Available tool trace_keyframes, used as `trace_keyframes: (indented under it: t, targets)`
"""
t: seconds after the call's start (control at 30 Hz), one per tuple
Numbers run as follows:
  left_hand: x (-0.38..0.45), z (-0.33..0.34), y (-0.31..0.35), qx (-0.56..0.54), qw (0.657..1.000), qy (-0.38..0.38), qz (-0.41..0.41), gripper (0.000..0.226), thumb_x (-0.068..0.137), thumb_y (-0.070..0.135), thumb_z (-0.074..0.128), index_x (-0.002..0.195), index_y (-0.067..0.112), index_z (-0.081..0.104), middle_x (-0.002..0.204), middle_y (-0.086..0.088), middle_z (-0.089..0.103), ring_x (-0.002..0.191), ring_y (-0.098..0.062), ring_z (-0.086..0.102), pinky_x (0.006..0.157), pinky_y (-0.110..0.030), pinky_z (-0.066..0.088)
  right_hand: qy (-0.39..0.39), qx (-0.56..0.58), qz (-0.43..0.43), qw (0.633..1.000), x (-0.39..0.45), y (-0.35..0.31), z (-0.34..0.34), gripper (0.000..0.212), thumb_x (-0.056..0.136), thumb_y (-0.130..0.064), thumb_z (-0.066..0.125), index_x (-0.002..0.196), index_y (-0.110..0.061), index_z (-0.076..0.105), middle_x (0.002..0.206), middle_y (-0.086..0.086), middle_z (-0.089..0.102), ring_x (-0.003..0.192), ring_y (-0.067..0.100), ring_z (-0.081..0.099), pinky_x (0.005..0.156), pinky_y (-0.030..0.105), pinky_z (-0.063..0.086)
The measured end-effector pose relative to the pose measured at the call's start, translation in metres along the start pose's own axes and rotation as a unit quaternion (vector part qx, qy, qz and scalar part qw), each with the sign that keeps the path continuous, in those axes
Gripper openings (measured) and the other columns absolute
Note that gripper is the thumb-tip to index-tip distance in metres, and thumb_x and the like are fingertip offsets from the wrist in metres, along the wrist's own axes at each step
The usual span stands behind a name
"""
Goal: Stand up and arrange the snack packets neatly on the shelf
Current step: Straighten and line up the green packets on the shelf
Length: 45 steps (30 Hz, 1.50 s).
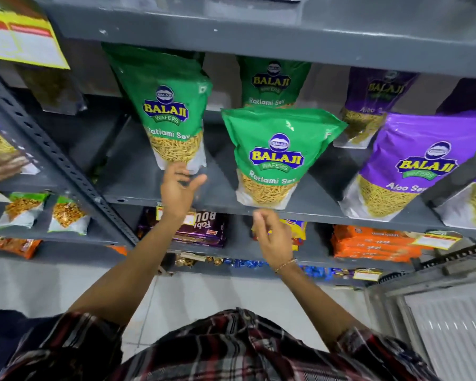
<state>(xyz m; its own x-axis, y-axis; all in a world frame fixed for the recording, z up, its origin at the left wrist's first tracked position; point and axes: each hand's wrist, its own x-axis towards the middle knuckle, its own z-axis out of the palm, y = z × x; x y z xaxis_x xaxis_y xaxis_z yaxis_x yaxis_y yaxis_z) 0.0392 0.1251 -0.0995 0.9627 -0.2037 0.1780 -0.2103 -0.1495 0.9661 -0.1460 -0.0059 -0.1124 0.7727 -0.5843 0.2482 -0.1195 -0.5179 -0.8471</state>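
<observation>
Left hand (pixel 180 185) spread, fingertips at base of rear green packet (pixel 171 111); right hand (pixel 272 232) loosely curled, empty, below front green packet (pixel 272 158) at shelf (pixel 138 171) lip. Risk: a nudge tips either pouch forward off the edge.

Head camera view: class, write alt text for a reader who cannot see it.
A person's left hand touches the bottom of a green Ratlami Sev packet standing on a grey shelf; the right hand hovers empty below a second green packet. Purple Aloo Sev packets stand to the right.
</observation>
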Motion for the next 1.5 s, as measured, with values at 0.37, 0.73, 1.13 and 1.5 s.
trace_keyframes:
  t: [0.37,0.73,1.13,1.5]
  targets:
    - [0.139,-0.075,-0.023,0.069,0.977,-0.192,-0.056,0.124,0.054,0.022,0.092,0.148,0.017,0.012,0.152,-0.003,0.034,0.138,-0.017,0.035,0.112,-0.037,0.034,-0.195,-0.036,0.088,0.976,0.151,-0.082,0.097,0.082,0.087,-0.027,0.06,0.145,-0.008,0.006,0.153,0.017,0.025,0.137,0.03,0.031,0.112,0.04,0.029]
    - [0.105,-0.093,-0.025,0.114,0.977,-0.173,-0.041,0.078,0.06,0.025,0.088,0.126,0.017,0.046,0.124,-0.003,0.063,0.109,-0.019,0.061,0.094,-0.034,0.049,-0.125,-0.023,0.098,0.987,0.136,-0.088,0.119,0.036,0.087,-0.018,0.06,0.118,-0.007,0.044,0.118,0.017,0.064,0.107,0.031,0.062,0.097,0.05,0.047]
    - [0.05,-0.118,-0.024,0.1,0.985,-0.135,-0.044,0.07,0.065,0.023,0.085,0.125,0.016,0.049,0.122,-0.004,0.065,0.106,-0.017,0.059,0.089,-0.031,0.046,-0.141,-0.038,0.093,0.985,0.082,-0.11,0.11,0.038,0.09,-0.018,0.057,0.122,-0.003,0.043,0.125,0.015,0.061,0.108,0.027,0.063,0.086,0.026,0.044]
    - [0.048,-0.122,-0.026,0.066,0.972,-0.217,-0.059,0.109,0.049,0.035,0.092,0.135,0.021,0.026,0.131,0.004,0.051,0.122,-0.015,0.05,0.102,-0.038,0.044,0.066,-0.259,-0.226,0.937,0.073,-0.227,0.054,0.016,0.084,0.0,0.055,0.096,-0.003,0.064,0.1,0.017,0.066,0.092,0.031,0.062,0.083,0.037,0.052]
